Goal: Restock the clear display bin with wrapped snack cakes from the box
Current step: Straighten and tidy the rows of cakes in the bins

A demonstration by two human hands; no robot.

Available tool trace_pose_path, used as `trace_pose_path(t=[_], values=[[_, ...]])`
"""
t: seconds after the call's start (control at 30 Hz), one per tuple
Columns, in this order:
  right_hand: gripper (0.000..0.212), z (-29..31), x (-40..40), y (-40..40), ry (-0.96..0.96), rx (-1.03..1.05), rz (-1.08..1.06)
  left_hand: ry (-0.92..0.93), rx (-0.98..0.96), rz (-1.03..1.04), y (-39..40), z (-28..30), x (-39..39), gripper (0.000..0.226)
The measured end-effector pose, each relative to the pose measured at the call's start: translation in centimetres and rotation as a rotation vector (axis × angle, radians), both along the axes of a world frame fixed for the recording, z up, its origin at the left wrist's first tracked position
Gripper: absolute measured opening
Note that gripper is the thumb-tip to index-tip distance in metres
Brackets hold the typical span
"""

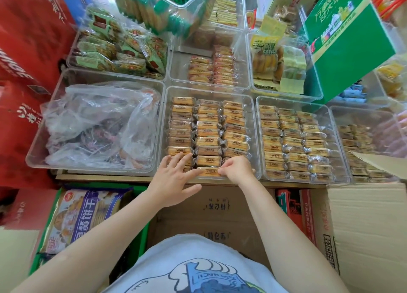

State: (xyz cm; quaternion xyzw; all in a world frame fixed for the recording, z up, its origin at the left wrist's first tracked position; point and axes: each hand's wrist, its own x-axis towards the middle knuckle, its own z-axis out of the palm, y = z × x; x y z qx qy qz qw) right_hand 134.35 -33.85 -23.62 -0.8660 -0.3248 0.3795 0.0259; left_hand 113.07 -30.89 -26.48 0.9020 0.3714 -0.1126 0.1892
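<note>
Right hand (236, 169) pinching cake (208, 171) end at bin (255, 138) front edge; left hand (174, 178) flat, fingers straight, on cake's other end.

Three packed rows of snack cakes (208, 128) are filling the clear display bin (255, 125), leaving room only along its near edge, where the left hand (174, 178) and right hand (236, 169) are crowding one cake (208, 171). Neighbouring bins (302, 138) are pressing against both sides. A green carton (343, 35) is overhanging at far right. A closed cardboard box (218, 207) is standing just below the near rim.
</note>
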Motion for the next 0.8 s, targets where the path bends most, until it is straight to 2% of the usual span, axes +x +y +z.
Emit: trace_pose_path(t=[0.17,0.33,0.5,0.6,0.67,0.73,0.8], values=[[0.01,0.4,0.4,0.0,0.13,0.043,-0.067,-0.031,0.011,0.003,-0.1,0.0,0.2,0.077],[0.012,-0.1,-0.9,0.0,-0.084,-0.013,0.043,-0.019,-0.004,0.04,-0.2,0.1,0.9,0.079],[0.015,-0.5,-1.0,-0.3,-0.121,0.023,0.098,-0.056,-0.026,0.084,0.0,0.2,1.3,0.078],[0.015,-0.3,-0.4,-1.0,-0.117,0.128,0.136,-0.135,-0.03,0.135,0.3,0.7,2.4,0.073],[0.011,0.0,0.5,-1.3,-0.153,0.275,0.165,-0.155,0.022,0.102,1.0,0.7,4.2,0.06],[0.011,0.2,1.7,-1.2,-0.278,0.408,0.241,-0.131,0.061,0.024,1.9,0.2,6.5,0.059],[0.014,0.4,3.2,-0.9,-0.409,0.447,0.318,-0.068,0.075,-0.035,2.9,-0.4,8.4,0.061]])
